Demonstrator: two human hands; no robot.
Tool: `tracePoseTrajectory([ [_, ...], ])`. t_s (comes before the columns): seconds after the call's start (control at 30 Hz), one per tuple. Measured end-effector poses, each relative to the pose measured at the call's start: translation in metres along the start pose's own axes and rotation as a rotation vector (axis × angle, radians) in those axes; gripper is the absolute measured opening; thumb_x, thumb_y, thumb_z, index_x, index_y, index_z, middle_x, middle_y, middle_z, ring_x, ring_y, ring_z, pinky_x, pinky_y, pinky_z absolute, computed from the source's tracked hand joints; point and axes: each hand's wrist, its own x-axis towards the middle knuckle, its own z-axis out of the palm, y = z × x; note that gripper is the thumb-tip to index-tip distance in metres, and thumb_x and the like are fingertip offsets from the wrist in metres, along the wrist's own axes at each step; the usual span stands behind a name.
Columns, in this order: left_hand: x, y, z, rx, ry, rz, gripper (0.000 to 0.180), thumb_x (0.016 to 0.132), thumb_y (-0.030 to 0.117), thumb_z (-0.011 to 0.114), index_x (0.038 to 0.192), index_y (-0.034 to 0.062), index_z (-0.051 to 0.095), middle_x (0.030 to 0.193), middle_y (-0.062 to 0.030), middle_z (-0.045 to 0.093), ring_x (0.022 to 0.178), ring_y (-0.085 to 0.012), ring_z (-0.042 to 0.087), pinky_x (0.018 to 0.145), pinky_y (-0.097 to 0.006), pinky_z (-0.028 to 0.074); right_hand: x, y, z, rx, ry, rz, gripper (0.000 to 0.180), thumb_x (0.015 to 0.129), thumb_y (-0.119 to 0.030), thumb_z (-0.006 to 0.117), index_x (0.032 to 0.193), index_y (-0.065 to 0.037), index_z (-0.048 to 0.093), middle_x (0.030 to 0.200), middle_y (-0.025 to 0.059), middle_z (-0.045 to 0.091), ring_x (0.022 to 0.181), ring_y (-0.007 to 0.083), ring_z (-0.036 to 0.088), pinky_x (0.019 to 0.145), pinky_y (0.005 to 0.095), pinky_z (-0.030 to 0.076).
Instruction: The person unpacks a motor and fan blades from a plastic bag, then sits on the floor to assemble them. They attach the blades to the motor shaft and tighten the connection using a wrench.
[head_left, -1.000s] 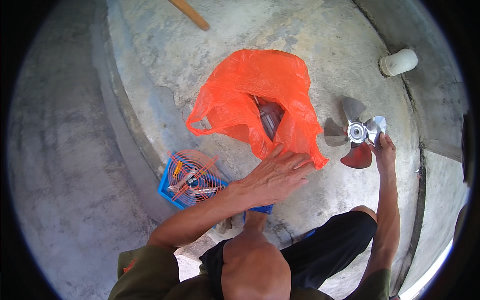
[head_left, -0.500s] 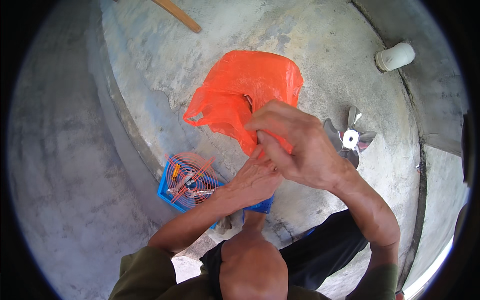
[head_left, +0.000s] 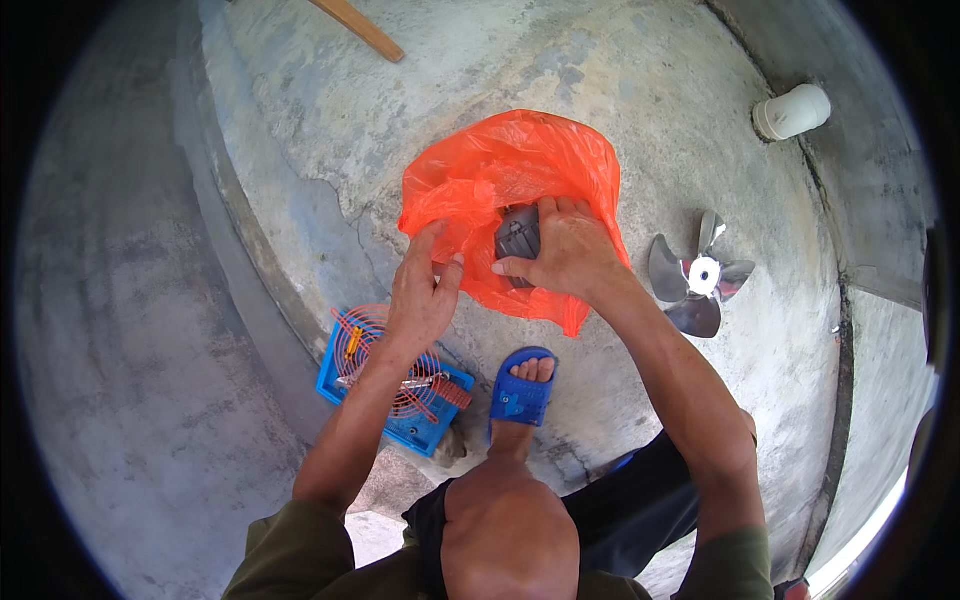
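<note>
A crumpled orange plastic bag (head_left: pixel 510 135) lies on the concrete with its mouth spread apart. Inside it shows a dark grey, ribbed part (head_left: pixel 517 235) that resembles a small motor; the bag hides its lower side. My left hand (head_left: pixel 420 295) rests against the bag's left rim, thumb and fingers apart. On the other side, my right hand (head_left: pixel 570 250) curls over the part's right side, its thumb across the lower edge and its fingers near the top. The fingertips partly sink behind the orange film.
To the right lies a metal fan blade (head_left: pixel 703 275). A blue tray (head_left: pixel 425 437) at left holds an orange wire fan guard (head_left: pixel 360 325) and several tools. My blue-sandalled foot (head_left: pixel 520 395) is below the bag. A white pipe (head_left: pixel 793 112) and a wooden bar (head_left: pixel 365 30) lie farther off.
My hands were together at the gathered bag; now they are apart on either side of its widened mouth. The dark grey part has come into view.
</note>
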Motion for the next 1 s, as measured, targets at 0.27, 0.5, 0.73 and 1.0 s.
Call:
tracePoseTrajectory([
  [0.27,0.03,0.003,0.005,-0.253,-0.153,-0.386,0.073,0.099,0.053,0.075,0.147,0.0018,0.056,0.109,-0.0093,0.073,0.086,-0.0162,0.071,0.068,-0.034,0.057,0.028,0.006,0.021,0.063,-0.096,0.069,0.118,0.061,-0.06,0.095,0.138,0.018,0.052,0.134,0.0347,0.064,0.13,0.0472,0.06,0.114,0.0453,0.049],
  [0.5,0.055,-0.052,0.055,-0.525,-0.023,-0.392,0.042,0.1,0.035,0.079,0.129,0.0057,0.069,0.096,-0.0024,0.073,0.076,-0.0124,0.068,0.064,-0.029,0.056,0.022,0.006,0.045,0.132,0.154,0.015,0.118,0.058,-0.045,0.094,0.144,0.018,0.044,0.136,0.0355,0.061,0.135,0.0497,0.053,0.117,0.0457,0.046],
  [0.73,0.061,-0.045,0.048,-0.662,0.145,-0.31,0.031,0.098,0.01,0.073,0.128,-0.0005,0.071,0.108,-0.005,0.078,0.089,-0.0129,0.073,0.073,-0.028,0.059,-0.023,0.011,0.006,0.284,0.218,-0.074,0.102,0.056,-0.032,0.095,0.14,0.008,0.053,0.135,0.0287,0.064,0.126,0.0477,0.061,0.112,0.0494,0.05],
  [1.0,0.052,-0.008,0.03,-0.533,0.172,0.059,0.054,0.094,-0.006,0.064,0.147,-0.0035,0.06,0.103,-0.0074,0.079,0.083,-0.0087,0.069,0.072,-0.026,0.056,-0.08,0.024,-0.065,0.972,0.076,0.049,0.093,0.062,-0.025,0.1,0.14,0.005,0.06,0.127,0.0171,0.071,0.121,0.0304,0.069,0.106,0.0403,0.054],
])
